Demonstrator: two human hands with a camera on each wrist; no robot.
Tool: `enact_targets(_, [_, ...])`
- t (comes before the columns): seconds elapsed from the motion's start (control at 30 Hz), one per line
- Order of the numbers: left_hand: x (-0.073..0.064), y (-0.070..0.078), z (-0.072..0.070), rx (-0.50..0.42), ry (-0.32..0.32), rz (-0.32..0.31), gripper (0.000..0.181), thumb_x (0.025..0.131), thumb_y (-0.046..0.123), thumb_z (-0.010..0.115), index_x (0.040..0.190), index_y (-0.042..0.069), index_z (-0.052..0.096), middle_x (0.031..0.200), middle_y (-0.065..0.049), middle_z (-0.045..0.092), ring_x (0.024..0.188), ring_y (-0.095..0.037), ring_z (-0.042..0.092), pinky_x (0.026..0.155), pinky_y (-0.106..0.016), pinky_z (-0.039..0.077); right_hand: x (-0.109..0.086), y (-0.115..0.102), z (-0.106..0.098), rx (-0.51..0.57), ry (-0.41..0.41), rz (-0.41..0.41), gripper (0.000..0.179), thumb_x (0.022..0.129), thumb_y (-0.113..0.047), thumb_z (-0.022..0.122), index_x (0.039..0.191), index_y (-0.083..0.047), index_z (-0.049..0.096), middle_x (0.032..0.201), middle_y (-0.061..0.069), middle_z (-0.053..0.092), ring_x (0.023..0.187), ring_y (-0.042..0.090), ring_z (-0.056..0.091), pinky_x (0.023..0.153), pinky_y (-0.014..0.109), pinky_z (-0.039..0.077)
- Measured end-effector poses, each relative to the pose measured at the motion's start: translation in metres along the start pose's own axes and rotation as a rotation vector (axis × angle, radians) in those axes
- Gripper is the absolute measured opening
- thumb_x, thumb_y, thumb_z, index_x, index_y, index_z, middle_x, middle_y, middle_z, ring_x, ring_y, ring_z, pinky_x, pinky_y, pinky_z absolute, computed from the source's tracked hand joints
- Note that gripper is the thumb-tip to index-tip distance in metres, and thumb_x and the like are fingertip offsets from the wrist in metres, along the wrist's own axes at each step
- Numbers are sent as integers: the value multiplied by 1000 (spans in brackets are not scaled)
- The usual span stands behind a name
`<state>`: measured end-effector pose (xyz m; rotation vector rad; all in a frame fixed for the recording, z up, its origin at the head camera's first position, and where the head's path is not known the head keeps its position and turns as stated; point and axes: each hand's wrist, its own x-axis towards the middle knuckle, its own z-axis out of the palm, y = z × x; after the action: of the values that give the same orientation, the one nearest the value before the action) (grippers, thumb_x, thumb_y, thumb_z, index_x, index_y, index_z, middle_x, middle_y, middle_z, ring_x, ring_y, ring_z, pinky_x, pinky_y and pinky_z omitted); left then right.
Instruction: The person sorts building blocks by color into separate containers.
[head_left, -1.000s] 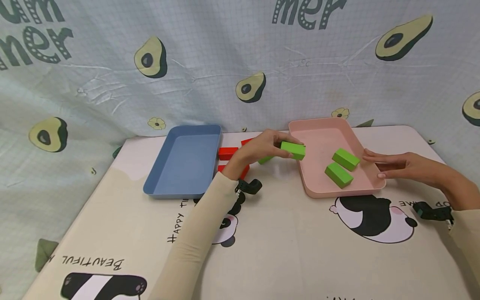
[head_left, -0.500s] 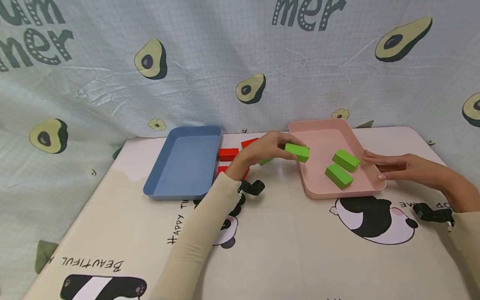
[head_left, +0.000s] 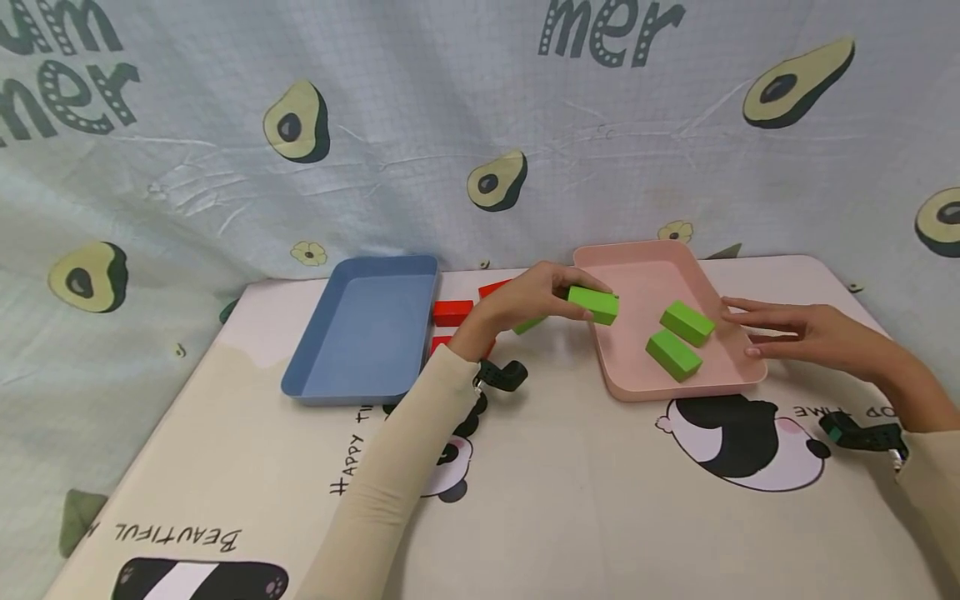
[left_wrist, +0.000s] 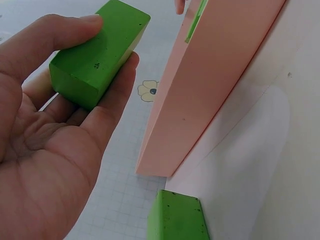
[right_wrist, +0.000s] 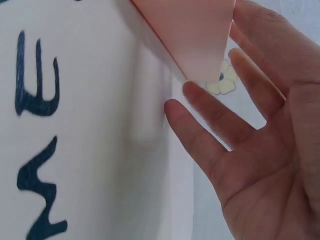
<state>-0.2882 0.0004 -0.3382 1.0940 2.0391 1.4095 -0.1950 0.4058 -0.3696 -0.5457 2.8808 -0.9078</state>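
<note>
My left hand [head_left: 536, 296] pinches a green block [head_left: 592, 306] between thumb and fingers, at the left rim of the pink tray [head_left: 630, 283]. In the left wrist view, that block [left_wrist: 100, 55] is tilted, above and to the left of the tray's side wall [left_wrist: 210, 75]. Two more green blocks [head_left: 672, 355] lie inside the pink tray. Another green block [head_left: 529, 325] is on the table, partly behind the left hand. At the tray's right rim, my right hand [head_left: 817, 333] rests with fingers extended. The right wrist view shows its palm and spread fingers [right_wrist: 220, 112] beside the tray wall.
Several red blocks [head_left: 452, 313] lie between the trays, some partly hidden by the left hand and wrist. The blue tray [head_left: 360, 325] stands to the left. A printed cloth [head_left: 540, 500] covers the table, and a patterned curtain [head_left: 420, 125] hangs behind it.
My left hand has shifted slightly right with the green block, over the pink tray's left rim, then stayed nearly still. The right hand has stayed at the tray's right rim.
</note>
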Motion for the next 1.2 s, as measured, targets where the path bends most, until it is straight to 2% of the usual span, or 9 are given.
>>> enact_targets(0.17, [-2,0,0,30,7,-3,40,90,9,78,129,12,71,103,-4,70,90,-20,57,74,-25,45,1,2,3,-4,15,-17,43,90,-16,79,133,-17,70,149,-31,43,120,-28,35,82,1,37])
enact_targets(0.47, [0,1,0,68,-5,-14,39,90,12,78,129,13,72,106,-3,69,96,-19,58,80,-25,47,0,4,5,-4,15,-44,40,90,-11,78,130,-15,72,143,-37,44,119,-28,37,82,-1,36])
enact_targets(0.73, [1,2,2,59,-11,-2,39,90,10,77,129,11,71,105,-3,69,96,-19,58,81,-25,47,-2,4,2,-6,-72,-10,48,95,-23,73,142,-20,63,152,-35,36,123,-30,28,84,0,35])
enact_targets(0.83, [2,2,3,37,-16,-10,40,91,9,77,130,9,71,107,-4,68,97,-19,58,81,-25,48,-2,6,1,-6,-107,6,54,96,-25,72,148,-24,57,155,-33,31,125,-30,25,92,9,41])
enact_targets(1.0, [2,3,5,19,-14,-17,40,91,8,76,130,8,70,108,-5,67,97,-19,58,81,-25,48,-3,10,2,7,-139,33,59,98,-27,70,153,-27,49,157,-33,27,125,-31,20,93,6,35])
enact_targets(1.03, [2,4,6,14,-14,-16,39,91,8,76,129,8,70,108,-5,67,96,-19,58,81,-25,48,-2,10,2,3,-133,36,59,97,-27,70,153,-28,49,157,-32,28,126,-30,21,85,1,29])
enact_targets(1.07, [2,4,6,5,-13,-16,39,91,7,76,129,7,70,108,-6,67,96,-19,58,81,-25,48,-3,10,3,6,-132,37,60,97,-27,70,153,-28,48,157,-31,28,126,-30,21,84,1,30])
enact_targets(1.13, [2,5,7,-12,-15,-15,39,91,6,76,129,6,70,107,-6,67,96,-19,59,81,-25,48,-3,10,3,10,-129,37,62,97,-27,70,154,-29,46,157,-32,29,125,-30,22,95,13,37])
enact_targets(1.2, [3,6,8,-26,-17,-16,39,91,5,76,129,5,70,107,-6,67,96,-19,59,80,-25,49,-2,10,3,11,-131,38,64,97,-27,70,155,-29,44,155,-34,28,123,-32,22,106,36,41])
